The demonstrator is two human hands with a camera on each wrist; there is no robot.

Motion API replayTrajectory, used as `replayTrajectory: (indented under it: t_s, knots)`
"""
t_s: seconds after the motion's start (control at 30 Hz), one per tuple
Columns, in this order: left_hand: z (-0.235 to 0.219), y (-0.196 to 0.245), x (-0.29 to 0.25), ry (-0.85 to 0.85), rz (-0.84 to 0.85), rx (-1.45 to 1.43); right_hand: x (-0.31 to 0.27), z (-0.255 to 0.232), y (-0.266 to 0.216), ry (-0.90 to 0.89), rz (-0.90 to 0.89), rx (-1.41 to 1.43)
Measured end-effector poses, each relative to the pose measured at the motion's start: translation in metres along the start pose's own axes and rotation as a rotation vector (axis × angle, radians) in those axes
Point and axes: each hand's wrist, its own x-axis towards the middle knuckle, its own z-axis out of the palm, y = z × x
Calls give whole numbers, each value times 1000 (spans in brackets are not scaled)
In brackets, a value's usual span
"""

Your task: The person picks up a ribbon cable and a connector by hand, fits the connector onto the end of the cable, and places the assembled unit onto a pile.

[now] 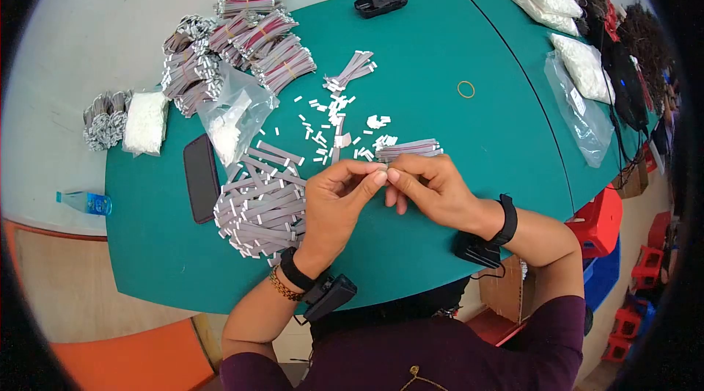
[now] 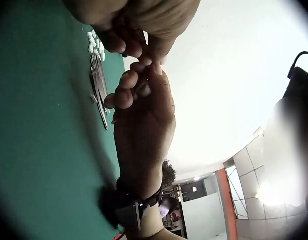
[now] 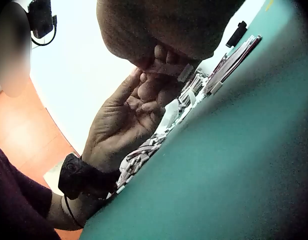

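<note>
Head: my left hand (image 1: 334, 196) and right hand (image 1: 433, 189) meet fingertip to fingertip above the teal table (image 1: 469, 171), pinching a small white plastic connector (image 1: 382, 169) | Left wrist: my right hand's fingers (image 2: 125, 97) curled near grey ribbon cables (image 2: 99, 82) | Right wrist: white connector (image 3: 185, 72) clamped in my fingers.

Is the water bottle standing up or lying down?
Lying down. The bottle rests on its side on the pale floor left of the green table, showing its full length sideways instead of its cap from above.
</note>
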Motion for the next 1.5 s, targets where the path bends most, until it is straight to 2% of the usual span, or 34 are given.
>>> replayTrajectory:
  t_s: [0.17, 0.37, 0.47, 0.57, 0.9, 1.27, 1.5]
  knots:
    - [-2, 1, 1, -28, 22, 15, -1, 1, -1, 12, -42, -42]
    - [-6, -7, 2, -18, -61, -52, -1, 3, 6, 77, -263, -323]
    - [-7, -6, 2, -20, -56, 1, -2, 1, -2, 66, -130, -226]
    - [-5, -4, 2, -33, -36, 26, -1, -1, -3, 58, -78, -136]
    - [-10, -5, 3, -20, -44, 47, 0, -1, -2, 49, -98, -129]
    - [-9, 1, 4, -44, 24, 88, 0, -3, -4, -17, -96, -129]
    - [-8, -2, 3, -27, 95, 123, -1, -1, -8, -40, 130, 111]
